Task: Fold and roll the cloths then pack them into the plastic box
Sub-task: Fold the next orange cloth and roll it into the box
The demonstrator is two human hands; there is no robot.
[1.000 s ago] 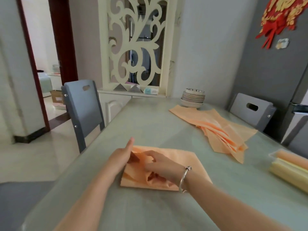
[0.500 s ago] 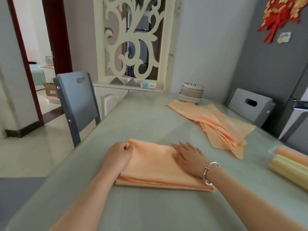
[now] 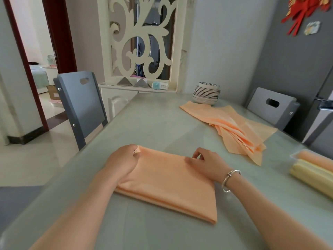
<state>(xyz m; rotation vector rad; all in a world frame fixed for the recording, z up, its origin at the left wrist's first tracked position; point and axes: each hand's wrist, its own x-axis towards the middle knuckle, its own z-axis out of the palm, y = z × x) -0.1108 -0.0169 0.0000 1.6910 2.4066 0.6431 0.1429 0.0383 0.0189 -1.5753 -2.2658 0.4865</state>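
Observation:
A folded orange cloth lies flat on the table in front of me. My left hand pinches its far left corner. At the far right edge of the cloth, my right hand rests with fingers loosely curled and the thumb on the fabric; whether it pinches the edge I cannot tell. A pile of unfolded orange cloths lies further back on the right. The clear plastic box at the right edge holds rolled yellow and orange cloths.
A stack of plates stands at the table's far end, touching the cloth pile. One grey chair is at the left side and another at the far right. The table runs away from me.
The crumpled cloth was folded over and smoothed flat. My right hand went from lying flat on the cloth to curling at its far right edge. My left hand kept hold of the left corner.

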